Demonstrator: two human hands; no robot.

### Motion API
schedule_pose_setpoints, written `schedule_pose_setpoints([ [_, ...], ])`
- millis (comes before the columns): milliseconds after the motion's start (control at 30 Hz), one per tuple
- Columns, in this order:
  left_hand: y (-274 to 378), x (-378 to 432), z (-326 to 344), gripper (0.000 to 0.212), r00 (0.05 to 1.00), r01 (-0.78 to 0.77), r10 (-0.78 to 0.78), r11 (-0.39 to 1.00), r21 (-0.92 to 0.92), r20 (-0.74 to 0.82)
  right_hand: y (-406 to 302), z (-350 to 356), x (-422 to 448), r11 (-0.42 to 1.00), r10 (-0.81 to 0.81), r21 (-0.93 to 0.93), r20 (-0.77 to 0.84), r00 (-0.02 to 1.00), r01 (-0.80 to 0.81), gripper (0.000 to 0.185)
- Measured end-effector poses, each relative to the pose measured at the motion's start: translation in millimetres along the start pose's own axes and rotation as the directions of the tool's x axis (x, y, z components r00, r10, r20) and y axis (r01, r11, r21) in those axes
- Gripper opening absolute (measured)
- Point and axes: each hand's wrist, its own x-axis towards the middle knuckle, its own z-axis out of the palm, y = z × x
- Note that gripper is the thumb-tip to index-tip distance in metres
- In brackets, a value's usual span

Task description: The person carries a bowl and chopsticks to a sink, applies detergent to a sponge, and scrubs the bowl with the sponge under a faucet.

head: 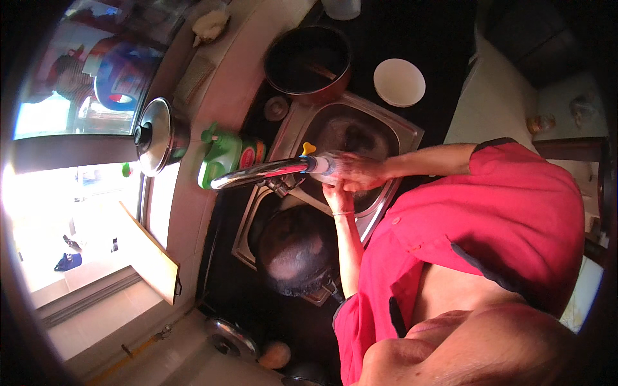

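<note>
Both hands meet over the right-hand sink basin point(381, 123), right below the white nozzle point(319, 164) of a curved chrome tap point(260, 174). My right hand point(361, 171), blurred, lies over a pale item point(322, 178), perhaps a cup or small bowl. The fingers of my left hand point(340, 196) grip its near edge from the other side. Fingers and nozzle hide most of this item, so its kind is unclear. A yellow lever point(308, 148) sticks out beside the nozzle. Over the other basin lies a large dark pan point(292, 251), its rounded underside showing.
A dark red pot point(309, 62) with a utensil inside stands beyond the basin, beside a white bowl point(399, 82). Green detergent bottles point(224, 157) and a lidded steel pot point(161, 137) line the window side. A glass lid point(231, 337) rests against the wall.
</note>
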Motion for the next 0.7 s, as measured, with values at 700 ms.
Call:
schedule_pose_setpoints([
  [700,35,-5,14,0.042,0.958,0.245,-0.263,0.958,-0.150,-0.113,81,22,-36,-0.631,0.512,0.727,0.652,0.559,-0.270,0.040],
])
